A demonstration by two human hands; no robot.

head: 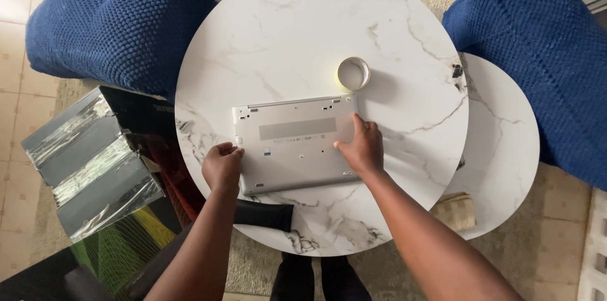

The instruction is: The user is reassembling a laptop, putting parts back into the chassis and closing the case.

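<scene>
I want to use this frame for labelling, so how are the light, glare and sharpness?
Head view: soft, even daylight, with a faint shadow beside the tape roll; bright glare on the foil-wrapped package at left; laptop underside, left hand and right hand are sharp; slight wide-angle curving at the edges.

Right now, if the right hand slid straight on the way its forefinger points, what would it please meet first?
The right hand lies on the laptop, forefinger pointing up toward its far edge. Straight on, it would probably meet the tape roll just beyond that edge, though it may pass slightly to one side.
</scene>
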